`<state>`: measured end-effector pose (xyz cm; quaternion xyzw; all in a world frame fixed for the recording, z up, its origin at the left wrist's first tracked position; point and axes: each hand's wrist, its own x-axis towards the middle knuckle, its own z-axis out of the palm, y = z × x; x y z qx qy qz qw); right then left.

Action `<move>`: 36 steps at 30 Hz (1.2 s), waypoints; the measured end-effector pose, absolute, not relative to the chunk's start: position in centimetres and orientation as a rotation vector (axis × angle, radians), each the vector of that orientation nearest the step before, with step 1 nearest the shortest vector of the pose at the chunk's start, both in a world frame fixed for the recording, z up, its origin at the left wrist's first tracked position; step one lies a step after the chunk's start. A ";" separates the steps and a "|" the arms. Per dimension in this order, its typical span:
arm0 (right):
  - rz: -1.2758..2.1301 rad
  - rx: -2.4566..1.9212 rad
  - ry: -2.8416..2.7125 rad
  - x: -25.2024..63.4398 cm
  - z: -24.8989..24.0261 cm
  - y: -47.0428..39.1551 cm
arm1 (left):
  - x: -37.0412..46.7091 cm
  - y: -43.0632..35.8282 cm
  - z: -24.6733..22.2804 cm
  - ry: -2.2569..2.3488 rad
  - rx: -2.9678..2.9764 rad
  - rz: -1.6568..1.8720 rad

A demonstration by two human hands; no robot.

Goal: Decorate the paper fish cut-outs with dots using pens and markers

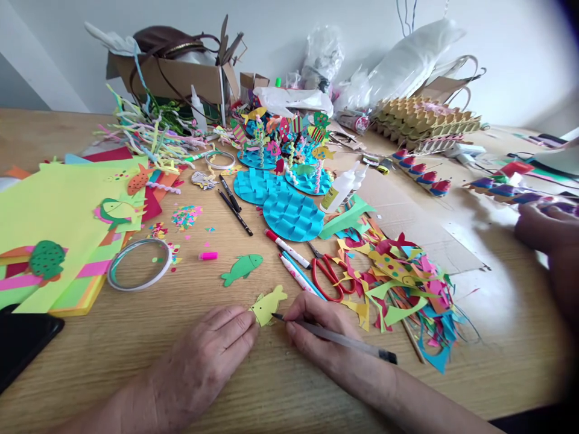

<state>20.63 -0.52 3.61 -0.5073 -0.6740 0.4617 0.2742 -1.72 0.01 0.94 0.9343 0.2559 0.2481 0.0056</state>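
Observation:
A yellow paper fish (270, 305) with a drawn eye lies flat on the wooden table, between my hands. My left hand (210, 355) rests on the table with its fingers together, their tips pressing the fish's head end. In my right hand (323, 331) is a dark pen (348, 342), pinched between thumb and fingers, its tip on the fish's body. Just above lies a green paper fish (243, 269). A pink pen cap (208, 256) is to its left. Red-handled scissors (328, 277) and several markers (296, 274) lie beyond my right hand.
Coloured paper sheets (54, 205) and a tape roll (139, 264) are at left. Paper scraps (407, 277) spread at right, near a glue bottle (339, 191). Blue paper discs (293, 216) are mid-table. Another person's hand (549, 226) touches a painted egg-carton strip (506, 191).

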 end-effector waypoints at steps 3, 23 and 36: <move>1.099 -1.316 -1.854 20.2 2.7 -0.6 | -1.6 0.0 0.9 0.815 2.957 0.758; 0.918 -1.265 -1.958 19.8 1.9 -0.9 | -1.2 -0.4 0.7 0.858 2.960 0.689; 0.921 -1.243 -1.947 19.9 1.8 -0.8 | -1.0 -0.7 1.0 0.886 2.992 0.643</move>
